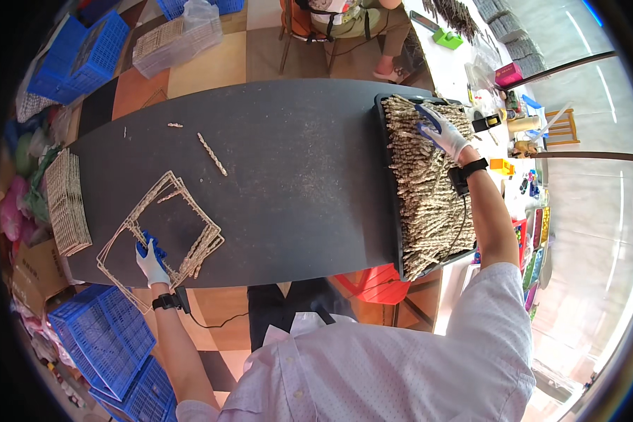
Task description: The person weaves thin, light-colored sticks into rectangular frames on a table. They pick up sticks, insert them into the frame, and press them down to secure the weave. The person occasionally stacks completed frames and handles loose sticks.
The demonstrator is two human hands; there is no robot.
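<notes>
My left hand, in a white glove with blue fingers, is closed on the side of a square frame made of twisted, rope-like beige strands. A thinner wire-like outline sticks out past the table's near edge beside it. At the right, a black tray is packed with short twisted strands lying crosswise. My right hand, gloved the same way, rests over the strands at the tray's far end, fingers apart. Its fingertips touch the pile; no strand shows in its grasp.
One loose twisted strand and a short scrap lie on the dark table. A stack of woven panels stands at its left end. Blue crates sit on the floor at left. Another person sits beyond the table.
</notes>
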